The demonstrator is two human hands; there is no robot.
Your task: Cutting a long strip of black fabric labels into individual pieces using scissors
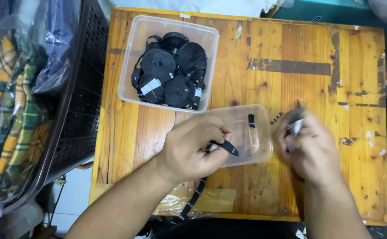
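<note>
Two hands over the wooden surface (317, 53), both busy. My left hand (189, 152) is curled, thumb and forefinger pinching a black ribbon strap (226, 147) near its free end; the end pokes out past the fingers toward the right, over the near clear tub (264, 146). The rest of the strap runs down under the palm and off the near edge of the surface. My right hand (311, 152) is motion-blurred, fingers closed round a small dark tool (294, 123) with a pale part; what kind, I cannot tell. It sits just right of the tub, apart from the strap end.

Step as I read it: a short piece is being taken off the strap end. One short black piece (251, 120) already lies in the near tub. Next move, by my judgement, calls for the tool to meet the strap just beyond my left fingertips, strap held taut.

Far tub (129, 75) holds rolled black straps (171, 71). Dark crate (76, 110) with bagged clothing stands left.
</note>
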